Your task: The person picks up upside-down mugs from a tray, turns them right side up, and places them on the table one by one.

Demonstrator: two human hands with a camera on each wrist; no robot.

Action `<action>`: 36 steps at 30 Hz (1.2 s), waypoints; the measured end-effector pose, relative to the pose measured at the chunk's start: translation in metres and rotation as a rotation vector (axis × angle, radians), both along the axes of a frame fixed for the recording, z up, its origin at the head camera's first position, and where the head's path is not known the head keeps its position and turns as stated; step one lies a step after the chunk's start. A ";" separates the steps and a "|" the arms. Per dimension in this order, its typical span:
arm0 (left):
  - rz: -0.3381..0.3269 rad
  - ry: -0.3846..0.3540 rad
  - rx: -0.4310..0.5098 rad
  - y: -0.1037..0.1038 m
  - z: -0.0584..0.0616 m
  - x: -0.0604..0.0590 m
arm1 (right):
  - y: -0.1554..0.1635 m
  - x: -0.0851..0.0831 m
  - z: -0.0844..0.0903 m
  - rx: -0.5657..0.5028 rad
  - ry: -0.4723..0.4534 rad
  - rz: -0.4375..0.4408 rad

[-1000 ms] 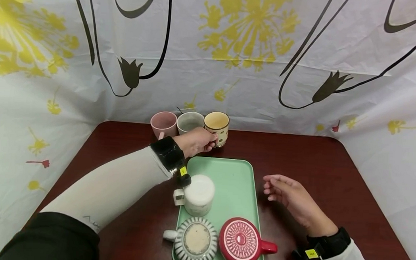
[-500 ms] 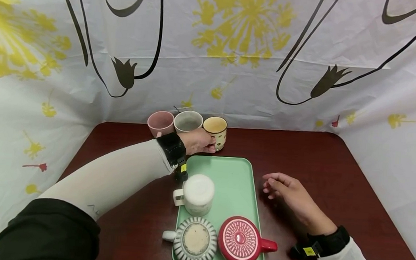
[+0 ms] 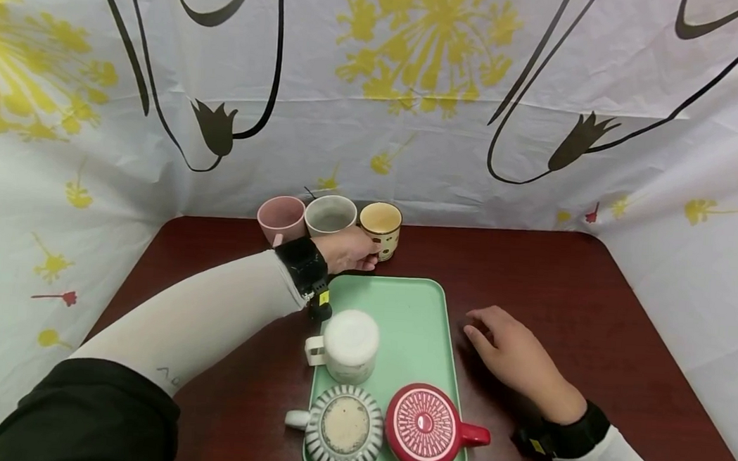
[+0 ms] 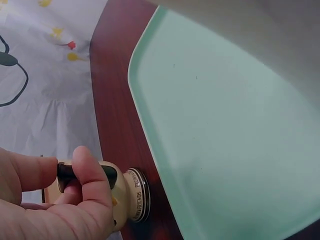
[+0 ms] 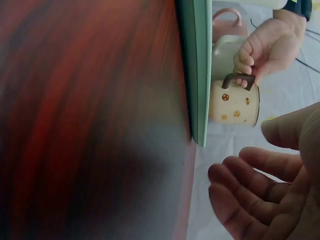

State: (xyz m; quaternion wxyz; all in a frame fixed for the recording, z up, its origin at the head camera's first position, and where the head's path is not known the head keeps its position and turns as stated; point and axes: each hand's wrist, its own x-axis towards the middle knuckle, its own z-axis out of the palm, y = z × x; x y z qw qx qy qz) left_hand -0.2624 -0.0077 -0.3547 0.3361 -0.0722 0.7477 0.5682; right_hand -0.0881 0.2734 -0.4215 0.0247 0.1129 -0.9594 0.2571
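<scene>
- Left hand: fingers curled around the dark handle of the yellow dotted mug, which stands on the table just behind the green tray.
- Right hand: relaxed, palm down on the table, beside the tray.

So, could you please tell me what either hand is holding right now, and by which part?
The left hand holds the cream spotted mug by its dark handle. The right hand holds nothing.
</scene>
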 end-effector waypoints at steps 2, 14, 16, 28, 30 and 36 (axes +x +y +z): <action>-0.017 0.004 -0.010 -0.002 -0.001 0.000 | -0.002 0.001 0.000 0.047 0.029 0.009; -0.132 0.082 -0.078 -0.020 0.013 0.013 | -0.003 0.001 -0.001 0.094 0.046 0.016; -0.157 0.106 -0.088 -0.025 0.017 0.016 | -0.003 0.001 -0.002 0.090 0.041 0.017; -0.198 0.579 -0.185 -0.072 0.035 0.061 | -0.004 0.002 0.002 0.065 0.018 0.010; -0.190 0.641 -0.235 -0.081 0.033 0.073 | -0.004 0.002 0.002 0.062 0.009 0.012; -0.167 0.725 -0.271 -0.099 0.022 0.100 | -0.005 0.002 0.001 0.060 0.003 0.004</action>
